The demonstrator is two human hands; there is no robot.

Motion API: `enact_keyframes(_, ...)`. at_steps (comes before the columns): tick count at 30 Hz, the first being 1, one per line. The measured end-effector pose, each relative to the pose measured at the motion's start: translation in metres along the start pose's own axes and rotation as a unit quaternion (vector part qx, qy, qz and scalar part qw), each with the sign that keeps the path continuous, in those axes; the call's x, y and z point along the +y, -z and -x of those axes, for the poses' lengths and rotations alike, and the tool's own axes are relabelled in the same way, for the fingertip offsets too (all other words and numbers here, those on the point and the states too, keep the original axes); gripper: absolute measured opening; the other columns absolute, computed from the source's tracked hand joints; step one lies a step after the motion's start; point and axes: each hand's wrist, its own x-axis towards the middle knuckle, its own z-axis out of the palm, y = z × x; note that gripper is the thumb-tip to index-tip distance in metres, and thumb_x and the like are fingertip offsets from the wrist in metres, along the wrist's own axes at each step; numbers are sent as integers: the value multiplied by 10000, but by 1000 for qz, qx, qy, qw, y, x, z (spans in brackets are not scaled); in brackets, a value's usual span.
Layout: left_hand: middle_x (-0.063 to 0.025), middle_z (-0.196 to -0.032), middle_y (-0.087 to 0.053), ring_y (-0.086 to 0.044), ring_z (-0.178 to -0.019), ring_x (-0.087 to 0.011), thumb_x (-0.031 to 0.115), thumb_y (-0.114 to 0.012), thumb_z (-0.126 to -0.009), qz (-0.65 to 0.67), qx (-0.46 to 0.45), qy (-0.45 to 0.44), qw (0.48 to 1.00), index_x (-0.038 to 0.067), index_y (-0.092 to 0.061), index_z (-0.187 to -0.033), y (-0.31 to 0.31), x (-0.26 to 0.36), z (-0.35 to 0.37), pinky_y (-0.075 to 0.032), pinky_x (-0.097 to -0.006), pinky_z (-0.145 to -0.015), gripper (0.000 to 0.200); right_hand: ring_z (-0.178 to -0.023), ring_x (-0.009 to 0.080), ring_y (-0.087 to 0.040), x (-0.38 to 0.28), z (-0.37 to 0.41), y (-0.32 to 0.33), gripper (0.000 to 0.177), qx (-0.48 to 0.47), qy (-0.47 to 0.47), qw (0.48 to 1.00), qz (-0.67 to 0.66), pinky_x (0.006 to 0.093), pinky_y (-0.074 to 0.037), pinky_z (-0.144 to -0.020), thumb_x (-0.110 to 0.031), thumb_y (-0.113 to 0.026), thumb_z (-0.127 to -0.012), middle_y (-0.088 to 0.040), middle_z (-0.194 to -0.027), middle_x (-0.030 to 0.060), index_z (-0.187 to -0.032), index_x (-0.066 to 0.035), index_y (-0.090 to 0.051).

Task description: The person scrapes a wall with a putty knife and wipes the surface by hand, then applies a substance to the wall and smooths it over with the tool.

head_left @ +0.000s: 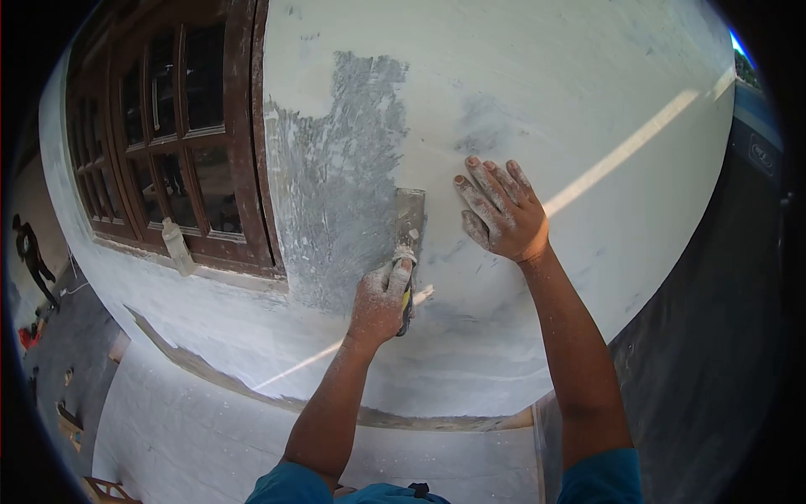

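Observation:
My left hand (382, 301) is closed round the dark and yellow handle of a putty knife (410, 220). The knife's wide blade points up and lies along the right edge of a rough grey patch (336, 193) on the wall, with bits of white filler on the metal. My right hand (501, 208) is spread on the pale wall (621, 109) to the right of the blade, holding nothing. White powder coats the fingers of both hands.
A brown wooden window (168, 126) with glass panes is at the left; a clear plastic bottle (177, 246) stands on its sill. A light sheet (210, 445) covers the floor below. At far left a person (35, 259) stands near scattered items. A dark surface (697, 336) lies right.

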Motion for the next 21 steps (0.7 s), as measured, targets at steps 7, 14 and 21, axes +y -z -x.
enact_keyframes(7, -83, -570, -546, -591, -486, -175, 386, -525, -1034, -8, 22, 66, 998, 2, -589, -748, -3, -11, 12, -471, -344, -505, 483, -1299, 194, -542, 0, -2, 2, 453, 8, 4, 1000, 6, 435, -391, -1165, -281, -688, -843, -563, -1441, 12, -1294, -242, -662)
enact_keyframes(14, -71, -566, -548, -584, -477, -163, 431, -494, -1037, -8, 19, 64, 998, 8, -593, -778, -5, -17, 13, -450, -323, -480, 506, -1301, 203, -538, 0, -2, 1, 465, 3, 7, 1000, 4, 442, -385, -1165, -277, -690, -834, -559, -1445, 19, -1297, -242, -658)
enact_keyframes(21, -66, -584, -560, -617, -522, -179, 402, -522, -1031, 3, 20, 76, 997, 5, -625, -803, -3, -2, 6, -479, -341, -512, 469, -1320, 206, -520, -2, -2, 2, 478, -5, 2, 1000, 6, 443, -358, -1179, -284, -683, -836, -556, -1448, 25, -1311, -238, -650)
